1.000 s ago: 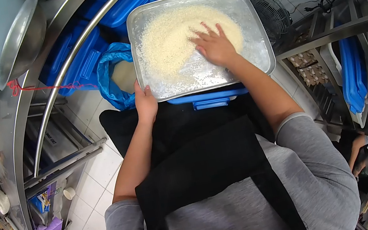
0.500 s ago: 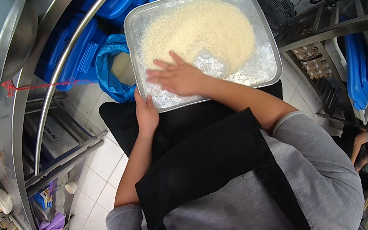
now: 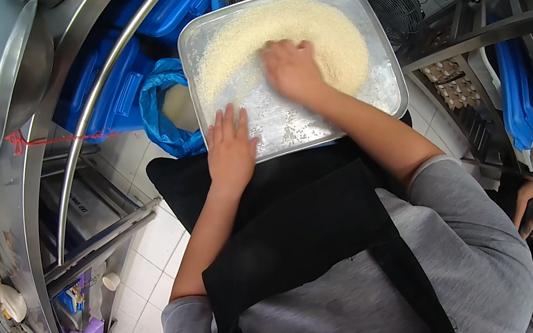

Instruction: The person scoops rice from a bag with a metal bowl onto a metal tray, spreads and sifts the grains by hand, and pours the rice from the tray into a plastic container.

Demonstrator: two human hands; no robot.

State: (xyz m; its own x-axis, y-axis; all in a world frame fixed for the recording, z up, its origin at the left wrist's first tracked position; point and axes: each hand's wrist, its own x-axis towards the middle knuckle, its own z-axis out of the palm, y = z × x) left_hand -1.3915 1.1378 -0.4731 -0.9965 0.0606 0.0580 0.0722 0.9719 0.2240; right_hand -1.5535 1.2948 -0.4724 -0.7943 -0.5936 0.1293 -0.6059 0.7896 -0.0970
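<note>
A shallow metal tray lies across my lap, with pale yellow, rice-like grains heaped along its far and right sides. My right hand is palm down among the grains near the middle, slightly blurred; its bent fingers look apart and hold nothing visible. Over the tray's near left corner lies my left hand, open, fingers stretched out onto the metal. Between the two hands the tray's surface shows, with scattered grains. A blue plastic bag with pale contents stands just left of the tray.
Blue lidded bins stand behind the bag, and a fan is at the back right. A curved metal rail runs along the left. To the right is a metal rack with egg trays. Another person's arm shows lower right.
My right hand has swept up and right across the tray, clearing grains from the near left area. My left hand has shifted from the tray's left edge onto its near left corner, fingers flat.
</note>
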